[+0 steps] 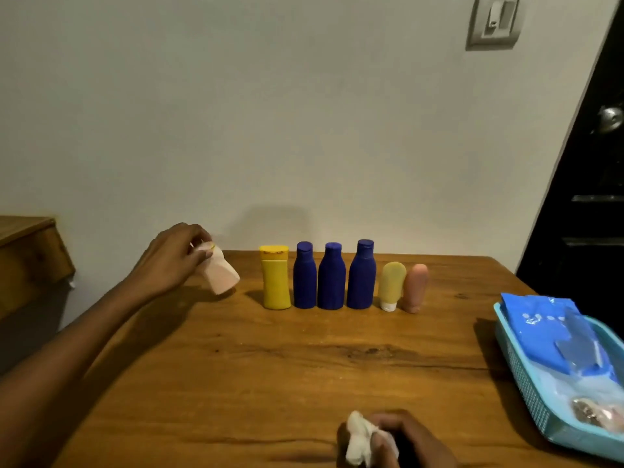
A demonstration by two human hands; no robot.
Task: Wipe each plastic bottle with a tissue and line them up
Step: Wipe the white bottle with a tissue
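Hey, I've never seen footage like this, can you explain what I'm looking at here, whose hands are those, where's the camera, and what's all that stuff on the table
There is no machine here. This is one picture from a wide-angle camera worn on a person's head, looking forward and down, so the two hands are that person's own.

The left hand grips a pale pink bottle by its top, tilted, near the left end of the row. The right hand, close to the camera, holds a crumpled white tissue.

On the wooden table six containers stand in a line by the wall: a yellow bottle, three blue bottles, then a pale yellow tube and a pink tube, both standing cap-down.

At the right edge sits a light blue basket with a blue plastic packet in it.
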